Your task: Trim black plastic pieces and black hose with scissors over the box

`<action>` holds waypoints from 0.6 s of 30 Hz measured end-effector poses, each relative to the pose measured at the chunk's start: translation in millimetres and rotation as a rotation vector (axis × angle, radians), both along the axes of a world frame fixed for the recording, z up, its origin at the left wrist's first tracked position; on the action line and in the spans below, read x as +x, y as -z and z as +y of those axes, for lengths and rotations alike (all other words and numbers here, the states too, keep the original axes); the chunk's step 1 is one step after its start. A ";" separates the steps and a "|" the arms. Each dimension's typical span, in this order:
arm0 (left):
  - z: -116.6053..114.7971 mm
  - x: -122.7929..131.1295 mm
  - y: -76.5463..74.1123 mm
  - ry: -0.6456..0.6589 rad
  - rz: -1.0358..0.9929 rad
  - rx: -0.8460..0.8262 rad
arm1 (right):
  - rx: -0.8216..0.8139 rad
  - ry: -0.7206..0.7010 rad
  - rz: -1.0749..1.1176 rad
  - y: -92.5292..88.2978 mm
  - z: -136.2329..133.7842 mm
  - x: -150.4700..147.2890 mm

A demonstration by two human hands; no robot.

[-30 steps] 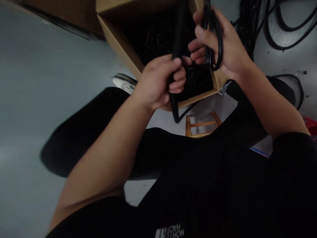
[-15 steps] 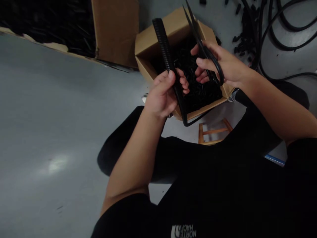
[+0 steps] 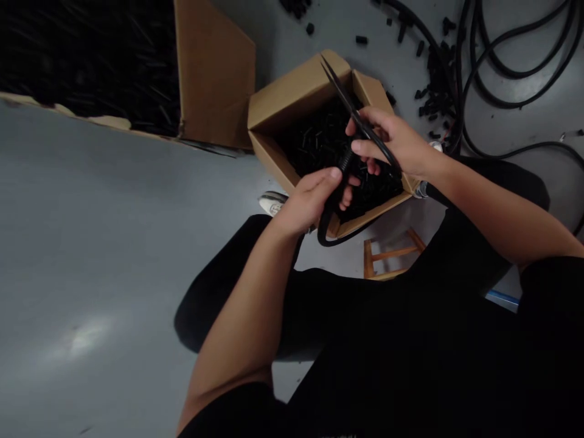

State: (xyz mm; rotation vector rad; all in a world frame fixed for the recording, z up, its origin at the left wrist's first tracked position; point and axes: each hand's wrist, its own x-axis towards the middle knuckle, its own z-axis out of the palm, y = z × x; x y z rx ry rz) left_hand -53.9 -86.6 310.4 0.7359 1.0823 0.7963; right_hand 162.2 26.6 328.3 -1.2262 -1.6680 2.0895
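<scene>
My left hand [image 3: 309, 199] is closed round a black ribbed hose [image 3: 347, 159], thumb on top. From below that hand, the hose bends in a loop past the box's near edge. A pair of black scissors [image 3: 343, 90] hangs on my right hand [image 3: 387, 141], blades pointing up and left, handles against the palm. My right thumb and fingertips meet at the hose's upper end and seem to pinch it. Both hands are above an open cardboard box [image 3: 292, 91] holding many short black pieces [image 3: 314, 137].
A larger cardboard box [image 3: 214, 73] full of black pieces stands at upper left. Loose black bits [image 3: 433, 91] and coiled black hose [image 3: 502, 73] lie on the floor at upper right. A small wooden frame [image 3: 378, 255] is below the box, between my legs. A shoe [image 3: 272, 202] shows beside the box.
The long ribbed end that stuck up above my left hand now leans towards my right hand and shows much shorter. My right fingers have come together on it. The scissors have moved lower and left.
</scene>
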 end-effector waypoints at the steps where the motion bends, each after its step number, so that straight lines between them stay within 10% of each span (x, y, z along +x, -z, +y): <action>1: -0.9 2.1 1.3 0.025 -0.005 0.012 | 0.021 -0.012 -0.001 3.6 -2.0 -0.9; 18: 14.6 -16.7 18.5 -0.326 0.317 0.180 | 0.441 -0.420 -0.093 2.5 -7.5 12.7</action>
